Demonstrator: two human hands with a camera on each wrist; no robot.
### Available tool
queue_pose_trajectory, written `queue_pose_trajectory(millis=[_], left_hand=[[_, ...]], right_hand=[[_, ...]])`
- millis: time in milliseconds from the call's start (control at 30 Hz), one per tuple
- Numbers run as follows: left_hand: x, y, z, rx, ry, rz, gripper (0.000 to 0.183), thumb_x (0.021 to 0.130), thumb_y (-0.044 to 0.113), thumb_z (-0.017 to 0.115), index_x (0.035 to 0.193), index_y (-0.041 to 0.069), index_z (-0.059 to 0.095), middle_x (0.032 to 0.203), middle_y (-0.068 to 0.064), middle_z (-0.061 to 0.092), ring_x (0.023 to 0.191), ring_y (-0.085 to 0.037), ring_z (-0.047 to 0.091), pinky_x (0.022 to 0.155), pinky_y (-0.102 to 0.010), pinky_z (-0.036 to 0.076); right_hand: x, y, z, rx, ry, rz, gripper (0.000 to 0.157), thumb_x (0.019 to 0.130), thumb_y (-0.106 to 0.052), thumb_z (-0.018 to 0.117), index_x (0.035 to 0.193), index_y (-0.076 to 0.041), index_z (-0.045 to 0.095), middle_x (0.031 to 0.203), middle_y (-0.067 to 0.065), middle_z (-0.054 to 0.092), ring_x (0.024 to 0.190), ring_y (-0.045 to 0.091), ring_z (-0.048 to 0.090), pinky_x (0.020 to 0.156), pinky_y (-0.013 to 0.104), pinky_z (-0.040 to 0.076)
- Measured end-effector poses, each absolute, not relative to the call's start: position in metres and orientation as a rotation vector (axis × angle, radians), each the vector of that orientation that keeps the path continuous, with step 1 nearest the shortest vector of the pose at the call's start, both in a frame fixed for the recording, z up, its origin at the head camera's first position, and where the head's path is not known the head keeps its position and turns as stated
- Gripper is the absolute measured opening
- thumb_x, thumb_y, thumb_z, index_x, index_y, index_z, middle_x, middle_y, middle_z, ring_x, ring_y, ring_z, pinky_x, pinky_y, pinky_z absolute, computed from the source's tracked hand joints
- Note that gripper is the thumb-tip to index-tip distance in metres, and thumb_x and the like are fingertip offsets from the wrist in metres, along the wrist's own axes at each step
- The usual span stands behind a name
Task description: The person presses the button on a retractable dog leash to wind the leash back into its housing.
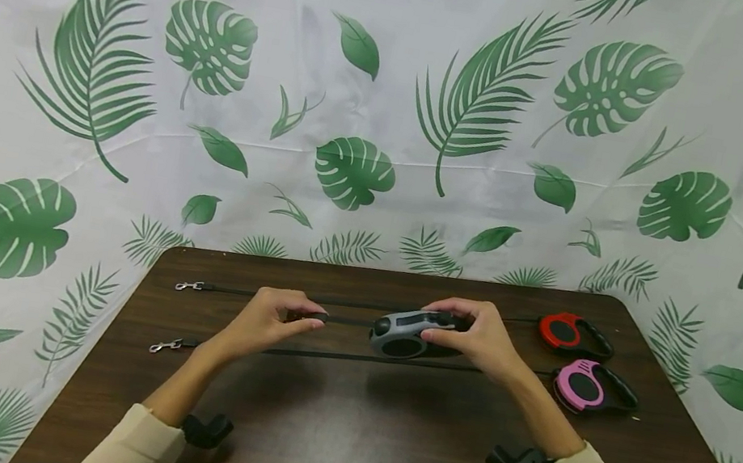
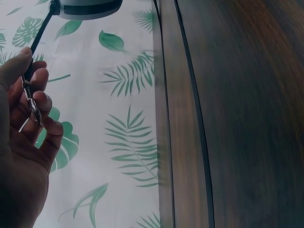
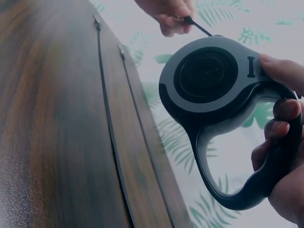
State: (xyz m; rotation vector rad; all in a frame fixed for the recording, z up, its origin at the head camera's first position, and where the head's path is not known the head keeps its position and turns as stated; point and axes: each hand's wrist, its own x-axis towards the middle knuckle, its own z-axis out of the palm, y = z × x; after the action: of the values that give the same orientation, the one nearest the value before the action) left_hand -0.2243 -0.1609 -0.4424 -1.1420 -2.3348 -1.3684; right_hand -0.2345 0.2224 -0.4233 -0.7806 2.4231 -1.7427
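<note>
A grey and black retractable dog leash (image 1: 402,333) is held up above the table by my right hand (image 1: 477,338). In the right wrist view the fingers curl round its black loop handle (image 3: 280,156), with the thumb at the grey casing. To the left, my left hand (image 1: 274,319) pinches the end of that leash's dark cord (image 2: 42,31) between thumb and fingers. From the pinch a metal snap hook (image 2: 33,105) hangs against the fingers in the left wrist view. A short stretch of cord runs between the two hands.
A red retractable leash (image 1: 560,330) and a pink one (image 1: 582,385) lie at the table's right. Their cords stretch left across the dark wooden table (image 1: 337,439), ending in metal hooks near the left edge. Behind hangs a white leaf-patterned cloth (image 1: 393,104).
</note>
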Motion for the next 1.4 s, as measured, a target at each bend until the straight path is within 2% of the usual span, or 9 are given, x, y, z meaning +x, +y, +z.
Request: queue_pose_trajectory(millis=[400, 633, 1167, 1400], left_hand=[[-0.223, -0.145, -0.446, -1.178, -2.292, -1.36, 0.017, 0.093, 0.005, 0.081, 0.11, 0.004, 0.081, 0.08, 0.003, 0.064, 0.068, -0.008, 0.051, 0.058, -0.024, 0.044], [-0.224, -0.137, -0.449, -1.246, -2.212, -1.352, 0.018, 0.091, -0.002, 0.081, 0.109, -0.001, 0.08, 0.078, -0.002, 0.068, 0.064, -0.008, 0.05, 0.054, -0.026, 0.045], [-0.222, -0.118, -0.45, -1.271, -2.183, -1.338, 0.02, 0.09, -0.001, 0.082, 0.11, 0.003, 0.081, 0.083, -0.002, 0.072, 0.06, -0.007, 0.049, 0.05, -0.026, 0.044], [-0.22, -0.113, -0.448, -1.257, -2.203, -1.348, 0.023, 0.089, -0.002, 0.082, 0.112, 0.003, 0.081, 0.082, -0.002, 0.071, 0.059, -0.013, 0.051, 0.05, -0.028, 0.044]], right_hand=[[-0.231, 0.218, -0.424, -0.756, 2.427, -1.733, 0.033, 0.088, -0.014, 0.087, 0.119, -0.011, 0.079, 0.105, 0.012, 0.074, 0.086, 0.027, 0.065, 0.069, 0.031, 0.057], [-0.229, 0.214, -0.424, -0.761, 2.434, -1.727, 0.033, 0.087, -0.016, 0.088, 0.119, -0.012, 0.079, 0.104, 0.01, 0.075, 0.085, 0.026, 0.065, 0.069, 0.031, 0.056], [-0.227, 0.206, -0.431, -0.743, 2.43, -1.746, 0.033, 0.086, -0.016, 0.089, 0.118, -0.013, 0.08, 0.104, 0.011, 0.074, 0.085, 0.027, 0.064, 0.068, 0.031, 0.057], [-0.227, 0.204, -0.431, -0.768, 2.434, -1.755, 0.032, 0.087, -0.016, 0.088, 0.118, -0.013, 0.08, 0.103, 0.011, 0.074, 0.084, 0.027, 0.063, 0.068, 0.031, 0.057]])
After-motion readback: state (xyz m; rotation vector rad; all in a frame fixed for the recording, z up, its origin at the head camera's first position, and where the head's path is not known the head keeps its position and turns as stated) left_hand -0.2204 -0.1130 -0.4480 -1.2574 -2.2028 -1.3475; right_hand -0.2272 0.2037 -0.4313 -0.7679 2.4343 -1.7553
